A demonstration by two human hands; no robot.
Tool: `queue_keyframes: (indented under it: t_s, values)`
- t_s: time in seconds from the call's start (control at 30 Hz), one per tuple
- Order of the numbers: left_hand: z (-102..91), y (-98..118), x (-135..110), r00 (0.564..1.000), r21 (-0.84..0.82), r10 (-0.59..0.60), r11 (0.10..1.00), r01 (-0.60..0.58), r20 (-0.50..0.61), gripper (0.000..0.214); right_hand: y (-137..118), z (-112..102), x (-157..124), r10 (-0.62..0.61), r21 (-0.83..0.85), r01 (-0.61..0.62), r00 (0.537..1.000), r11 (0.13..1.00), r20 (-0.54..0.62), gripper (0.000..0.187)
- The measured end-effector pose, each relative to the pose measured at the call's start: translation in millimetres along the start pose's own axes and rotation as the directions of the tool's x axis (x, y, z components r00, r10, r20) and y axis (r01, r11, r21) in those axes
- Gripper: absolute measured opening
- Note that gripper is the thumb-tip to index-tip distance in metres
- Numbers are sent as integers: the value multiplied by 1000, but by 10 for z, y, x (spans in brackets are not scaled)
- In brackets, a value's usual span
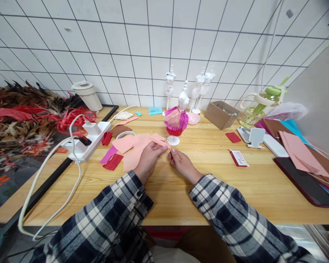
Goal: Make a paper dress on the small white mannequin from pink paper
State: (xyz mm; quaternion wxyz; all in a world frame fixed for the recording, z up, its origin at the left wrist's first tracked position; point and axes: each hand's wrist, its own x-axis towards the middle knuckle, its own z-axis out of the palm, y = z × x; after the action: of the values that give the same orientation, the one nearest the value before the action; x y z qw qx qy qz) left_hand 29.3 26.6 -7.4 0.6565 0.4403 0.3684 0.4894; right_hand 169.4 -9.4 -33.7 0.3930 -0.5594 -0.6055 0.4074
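Observation:
My left hand [149,160] is closed on a narrow folded strip of pink crepe paper [160,141], pinching it between thumb and fingers. Close by on its right, my right hand [182,165] is pinched at the strip's end; whatever its fingertips hold is too small to make out. Larger pink crepe paper pieces [137,148] lie flat beside and beneath my left hand. Just beyond both hands stands a small mannequin dressed in a ruffled pink, magenta and red paper skirt [176,122] on a round white base [173,140].
Left are a white power strip [91,144] with looping cables, a cream cup [87,95] and heaped feathers [24,106]. White mannequins [199,86] stand behind. Rightward lie a cardboard box [221,115], a jug [263,106], a phone stand [256,138] and a dark tablet-like slab [304,182].

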Motion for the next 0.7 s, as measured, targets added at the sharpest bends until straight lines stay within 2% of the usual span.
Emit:
queue_keyframes:
  t_s: [0.7]
  values:
    - [-3, -19, 10, 1000, 20, -1, 1000, 2, -10, 35, -25, 5, 9, 8, 4, -8, 1000, 1000, 4, 43]
